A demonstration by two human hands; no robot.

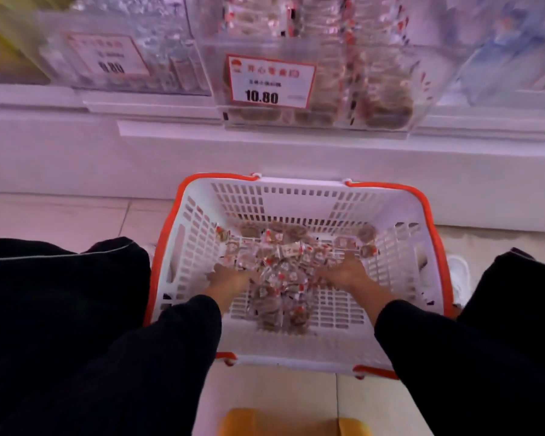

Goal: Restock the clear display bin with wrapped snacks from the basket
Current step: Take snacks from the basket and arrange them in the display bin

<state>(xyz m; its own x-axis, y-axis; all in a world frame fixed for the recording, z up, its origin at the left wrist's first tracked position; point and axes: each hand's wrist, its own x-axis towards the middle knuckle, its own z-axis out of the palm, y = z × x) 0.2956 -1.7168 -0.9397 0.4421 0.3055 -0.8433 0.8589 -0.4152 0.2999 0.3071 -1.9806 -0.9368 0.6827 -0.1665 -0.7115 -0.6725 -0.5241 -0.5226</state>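
Both hands (230, 280) (346, 272) sit among basket (296, 190) snacks (283, 262), apparently scooping.

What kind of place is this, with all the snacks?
Most likely a snack shop. Clear display bins of wrapped snacks line a shelf, each with a price tag reading 10.80, and a white shopping basket with orange handles sits on the tiled floor.
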